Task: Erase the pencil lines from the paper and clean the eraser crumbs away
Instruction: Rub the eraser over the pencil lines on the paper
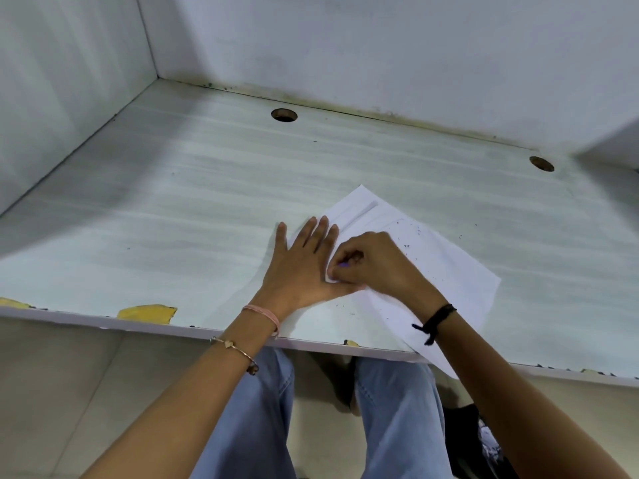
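Note:
A white sheet of paper (446,267) lies askew on the pale desk (173,202), its near corner hanging over the front edge. Dark eraser crumbs (411,236) are scattered over the sheet and a few lie on the desk beside it. My left hand (304,264) lies flat with straight fingers, pressing down the paper's left part. My right hand (373,261) has its fingers curled round a small eraser (334,273), white with a purple bit showing, held against the paper just by my left thumb. Faint pencil lines (363,212) show near the far corner.
White walls close the desk at the left and back. Two round cable holes (284,115) (541,163) sit near the back edge. Yellow chipped patches (145,312) mark the front edge. My legs in blue jeans (397,416) are under the desk, a dark bag (473,440) beside them.

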Demonstrator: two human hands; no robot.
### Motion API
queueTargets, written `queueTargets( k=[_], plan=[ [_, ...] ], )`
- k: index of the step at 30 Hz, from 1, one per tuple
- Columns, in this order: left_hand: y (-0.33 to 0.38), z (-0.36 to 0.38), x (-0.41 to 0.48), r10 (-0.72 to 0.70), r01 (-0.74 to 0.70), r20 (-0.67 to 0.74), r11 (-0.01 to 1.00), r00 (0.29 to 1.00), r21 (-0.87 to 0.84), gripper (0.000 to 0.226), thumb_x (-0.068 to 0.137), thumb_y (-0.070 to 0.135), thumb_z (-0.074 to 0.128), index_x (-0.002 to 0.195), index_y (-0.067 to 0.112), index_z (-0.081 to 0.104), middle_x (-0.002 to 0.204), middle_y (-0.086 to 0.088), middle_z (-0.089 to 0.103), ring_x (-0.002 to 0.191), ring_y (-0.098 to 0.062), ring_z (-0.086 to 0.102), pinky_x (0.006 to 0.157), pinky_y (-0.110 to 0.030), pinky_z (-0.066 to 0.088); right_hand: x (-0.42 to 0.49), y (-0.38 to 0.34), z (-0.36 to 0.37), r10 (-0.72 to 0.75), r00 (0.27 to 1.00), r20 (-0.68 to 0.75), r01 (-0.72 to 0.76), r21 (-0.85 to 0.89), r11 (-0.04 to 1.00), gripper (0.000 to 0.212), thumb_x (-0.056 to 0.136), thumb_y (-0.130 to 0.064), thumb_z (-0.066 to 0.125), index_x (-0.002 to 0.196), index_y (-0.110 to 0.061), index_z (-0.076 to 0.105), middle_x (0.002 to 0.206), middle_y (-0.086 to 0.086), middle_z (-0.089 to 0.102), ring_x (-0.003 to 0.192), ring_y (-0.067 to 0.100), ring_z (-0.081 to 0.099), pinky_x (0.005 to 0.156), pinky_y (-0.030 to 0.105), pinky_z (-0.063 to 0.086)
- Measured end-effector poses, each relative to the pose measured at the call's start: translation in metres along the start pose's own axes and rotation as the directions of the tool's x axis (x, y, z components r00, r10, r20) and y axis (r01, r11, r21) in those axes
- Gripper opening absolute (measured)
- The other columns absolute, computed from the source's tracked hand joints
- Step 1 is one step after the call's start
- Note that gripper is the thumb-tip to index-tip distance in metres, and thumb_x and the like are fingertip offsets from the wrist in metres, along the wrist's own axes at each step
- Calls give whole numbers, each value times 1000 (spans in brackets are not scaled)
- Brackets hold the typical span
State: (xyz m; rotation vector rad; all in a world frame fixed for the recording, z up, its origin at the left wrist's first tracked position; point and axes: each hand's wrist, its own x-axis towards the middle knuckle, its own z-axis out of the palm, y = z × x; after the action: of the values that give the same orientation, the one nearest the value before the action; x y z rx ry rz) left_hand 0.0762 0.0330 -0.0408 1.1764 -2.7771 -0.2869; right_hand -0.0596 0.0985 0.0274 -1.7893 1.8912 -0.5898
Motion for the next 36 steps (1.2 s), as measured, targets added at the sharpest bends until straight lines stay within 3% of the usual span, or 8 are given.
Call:
queueTargets(
  k=[5,10,14,19,23,28,33,36],
  plan=[
    [1,0,0,-16,16,5,1000,1000,-23,116,68,97,14,157,25,-3,164,3,-11,150,-12,-15,116,-58,-14,11,15,-10,100,981,-167,-89,68,994,4,75,-11,71,72,-11,74,72,2,72,64,11,61,64,23,46],
    [0,0,1,-1,1,19,1000,1000,18,117,62,93,3,156,24,-6,164,2,-13,149,-12,-16,116,-59,-12,-3,-1,5,10,999,34,-11,40,999,2,75,-16,74,74,-16,75,66,-4,69,60,8,59,57,14,42],
    [0,0,-1,-22,22,-3,999,1000,-34,113,70,94,17,157,25,-3,164,4,-11,149,-11,-16,116,-58,-15,13,19,-9,137,969,-205,-115,112,987,5,75,-11,70,71,-11,73,70,1,71,60,6,57,55,14,40],
    [0,0,1,-6,6,9,1000,1000,10,118,62,95,3,157,25,-5,164,2,-12,149,-12,-16,116,-59,-12,0,3,6,26,1000,-7,-26,48,999,3,76,-14,72,74,-14,74,65,-8,68,60,-1,57,57,9,39],
    [1,-1,-1,-20,20,5,999,1000,-38,111,72,94,19,157,26,-5,164,4,-13,149,-11,-17,116,-57,-16,14,24,-12,150,968,-202,-125,134,983,4,75,-14,73,73,-11,74,73,2,72,62,-1,57,57,6,39],
    [0,0,1,-7,7,3,1000,1000,9,117,63,94,5,157,24,-4,164,2,-12,149,-12,-16,116,-59,-11,-4,3,9,28,1000,-7,-28,86,996,4,77,-13,72,74,-16,75,71,-2,71,66,9,62,61,15,44],
    [1,-2,-1,-19,19,12,999,1000,-34,113,71,93,19,157,25,-6,164,3,-14,149,-11,-17,115,-57,-17,13,29,-11,150,950,-274,-110,156,982,6,76,-10,72,71,-12,74,71,-1,72,65,6,61,58,6,41],
    [0,0,0,-15,15,1,1000,1000,-20,115,68,95,13,157,25,-6,164,3,-14,149,-11,-17,116,-58,-15,6,17,0,84,987,-140,-73,86,994,5,76,-13,71,72,-15,73,69,-3,71,62,3,59,56,10,42]
  ],
)
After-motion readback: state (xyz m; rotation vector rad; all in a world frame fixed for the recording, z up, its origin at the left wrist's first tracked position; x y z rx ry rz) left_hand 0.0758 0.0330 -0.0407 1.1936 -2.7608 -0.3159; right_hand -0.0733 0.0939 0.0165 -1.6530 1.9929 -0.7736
